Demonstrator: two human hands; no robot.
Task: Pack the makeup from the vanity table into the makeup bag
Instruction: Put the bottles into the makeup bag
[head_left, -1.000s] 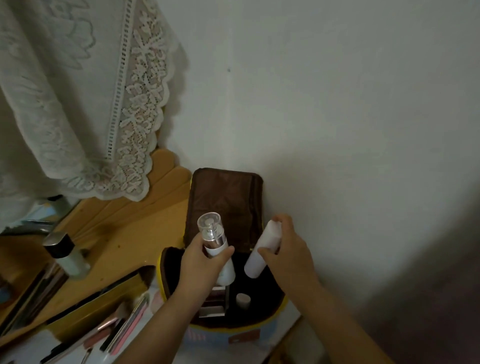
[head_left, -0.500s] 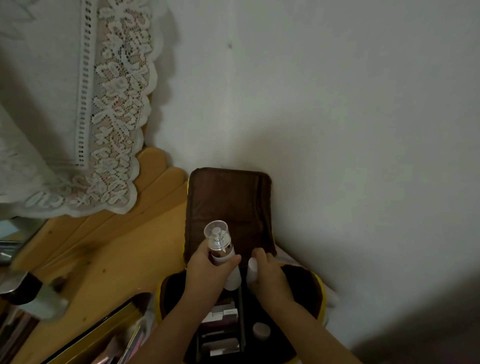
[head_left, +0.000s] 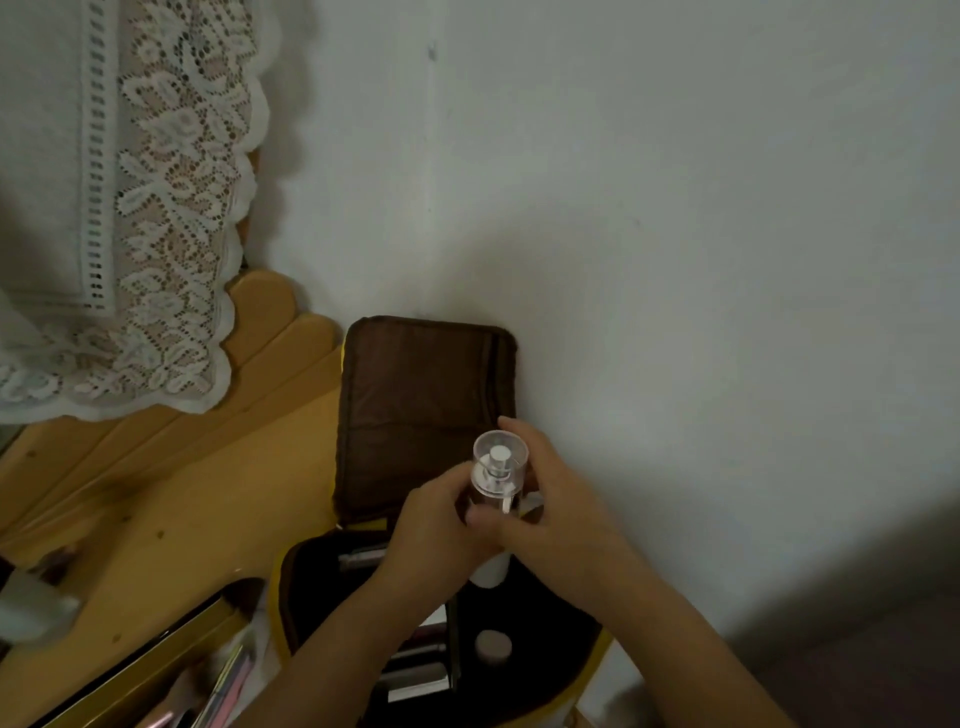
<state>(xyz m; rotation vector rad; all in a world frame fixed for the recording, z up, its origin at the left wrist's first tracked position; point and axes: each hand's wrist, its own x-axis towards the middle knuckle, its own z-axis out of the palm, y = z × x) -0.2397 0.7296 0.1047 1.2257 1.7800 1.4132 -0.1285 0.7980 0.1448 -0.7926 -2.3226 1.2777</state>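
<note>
Both hands meet around a clear-capped spray bottle (head_left: 500, 470), held upright directly over the open makeup bag (head_left: 582, 631). The left hand (head_left: 436, 530) curls its fingers round the bottle's body from the left, and the right hand (head_left: 556, 506) wraps it from the right, fingertips reaching behind the cap. The bottle's white base (head_left: 491, 571) shows just below the hands, above the bag's dark interior. The step in hand looks like seating this bottle in the bag. Below the hands, flat cases (head_left: 415, 675) already lie in the left compartment and a small round-capped item (head_left: 492, 646) stands in the right one. The next move probably calls for lowering the bottle straight down into free space in the right compartment, keeping it upright, then letting go.
</note>
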